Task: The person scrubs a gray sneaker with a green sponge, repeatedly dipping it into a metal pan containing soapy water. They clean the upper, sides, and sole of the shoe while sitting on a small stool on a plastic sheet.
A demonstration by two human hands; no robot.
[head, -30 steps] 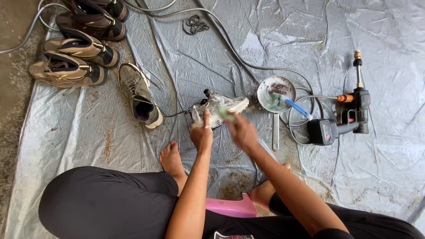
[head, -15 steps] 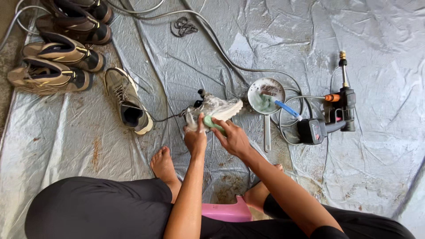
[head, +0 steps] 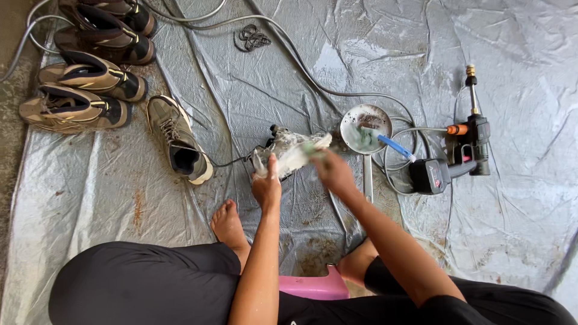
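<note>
Right hand (head: 333,171) back on soapy shoe (head: 289,153)

Soft daylight, slight motion blur

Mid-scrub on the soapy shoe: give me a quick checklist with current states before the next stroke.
1. Left hand grips the foam-covered grey shoe: ok.
2. Right hand at the shoe's sole; the tool it holds is blurred: cannot tell.
3. Round metal pan with soapy water beside the right hand: ok.
4. Blue-handled brush rests on the pan rim: ok.
5. Black cordless spray gun lies apart on the grey plastic sheet: ok.
</note>
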